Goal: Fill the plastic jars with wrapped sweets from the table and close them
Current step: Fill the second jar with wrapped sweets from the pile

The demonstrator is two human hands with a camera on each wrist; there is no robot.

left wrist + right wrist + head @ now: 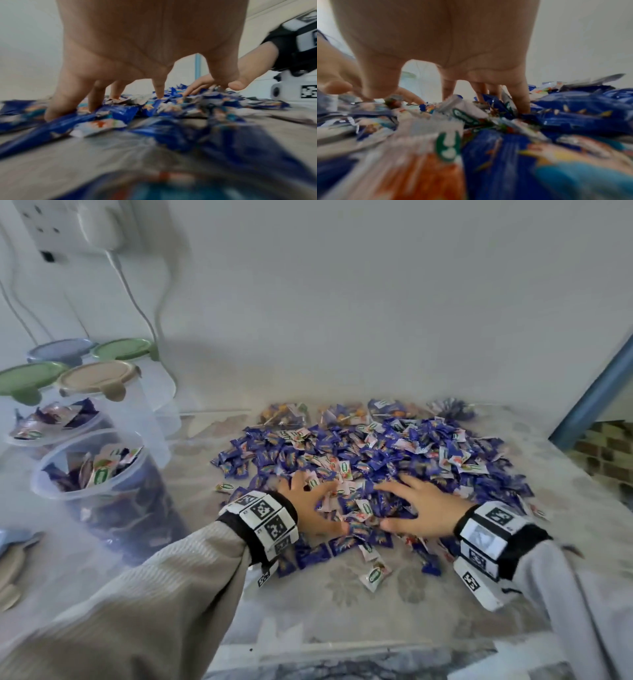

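Pile of wrapped sweets (376,460) spread across the worktop (342,607), which carries a pale cloth with a faded floral print. Wrappers are crinkly foil, mostly glossy blue, a minority white with a green oval logo; too many to count. Left hand (308,508) and right hand (424,508) both lie palm-down on the near edge of the pile, thumbs turned toward each other, a mound of sweets between them. Left grip: fingers (96,97) spread and bent at the tips, dug into wrappers, nothing lifted clear. Right grip: fingers (520,97) likewise splayed and sunk among wrappers; whether any sweet is pinched, cannot tell. Both wrists wear black bands with white blocks printed in square black codes. Left of the pile, well apart from the hands, two open jars of clear, cylindrical plastic: the nearer jar (102,494) filled with sweets close to the rim, the farther jar (51,422) also holding sweets at the top. Behind them four lidded jars: lids green (29,378), beige (97,378), blue-grey (60,350), green (123,349), each round with clip tabs. One stray white sweet (375,573) lies alone near the front.
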